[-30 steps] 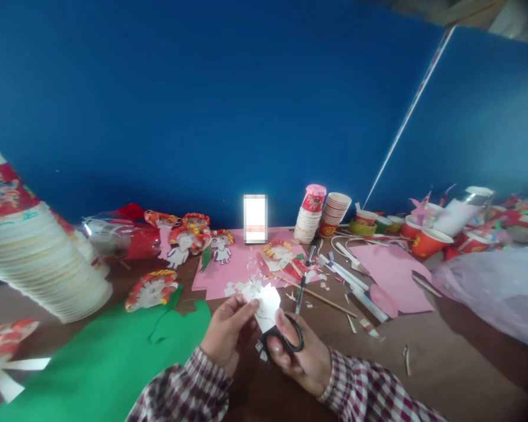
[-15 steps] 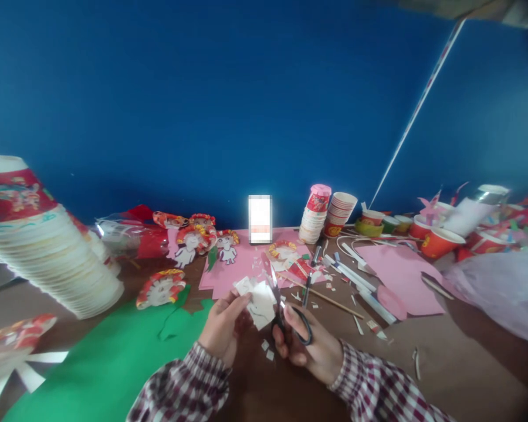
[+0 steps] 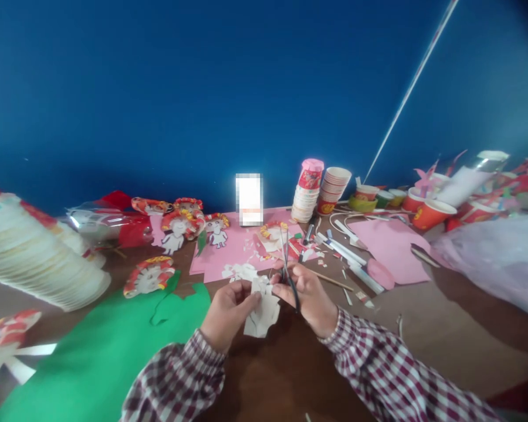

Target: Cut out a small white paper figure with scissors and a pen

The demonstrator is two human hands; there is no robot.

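Observation:
Between the thumb and fingers of my left hand [image 3: 229,313] is a piece of white paper [image 3: 264,316] with a cut, uneven outline and dark drawn lines. My right hand [image 3: 310,293] is closed on black-handled scissors [image 3: 286,258], whose blades point up and away from me. The right thumb and fingertips also touch the paper's right edge. White paper scraps [image 3: 240,272] lie just beyond my hands, by the edge of a pink sheet [image 3: 220,258].
Green paper [image 3: 101,346] covers the table's left front. A leaning stack of paper cups [image 3: 39,252] stands far left. Cut-out figures [image 3: 217,234] lie behind. More cup stacks [image 3: 305,202], white strips [image 3: 347,258] and a plastic bag [image 3: 497,258] are to the right.
The paper has turned and hangs lower between my hands. My right hand has come in to touch it, and the scissors have swung more upright, away from the paper. The view has shifted slightly.

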